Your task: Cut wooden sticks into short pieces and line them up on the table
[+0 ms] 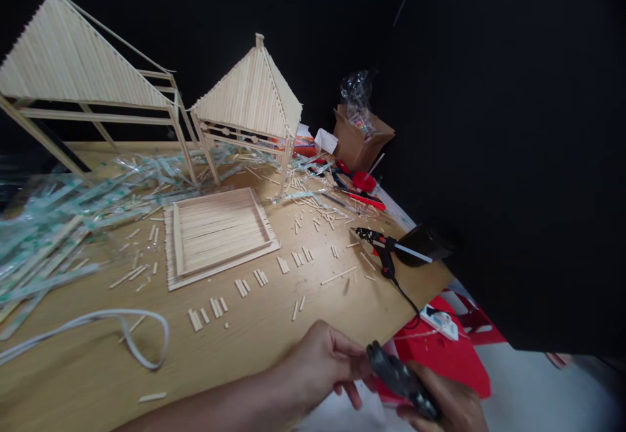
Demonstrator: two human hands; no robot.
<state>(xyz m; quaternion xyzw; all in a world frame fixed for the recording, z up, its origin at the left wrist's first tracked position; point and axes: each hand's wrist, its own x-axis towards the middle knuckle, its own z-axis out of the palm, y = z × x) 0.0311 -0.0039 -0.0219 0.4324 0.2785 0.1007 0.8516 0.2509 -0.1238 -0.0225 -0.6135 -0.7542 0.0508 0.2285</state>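
Note:
My right hand is wrapped around a dark tool with black handles, held just off the near edge of the wooden table. My left hand is curled beside it, its fingertips pinched at the tool's upper end. Whether anything small sits between those fingertips is too fine to see. On the table lie a flat panel of wooden sticks, rows of short cut stick pieces, and a black and red glue gun.
Two stick-built model houses stand at the back. Clear plastic wrappers pile up on the left, a white cable loops in front. A cardboard box, red-handled tools, and a red stool with a power strip are on the right.

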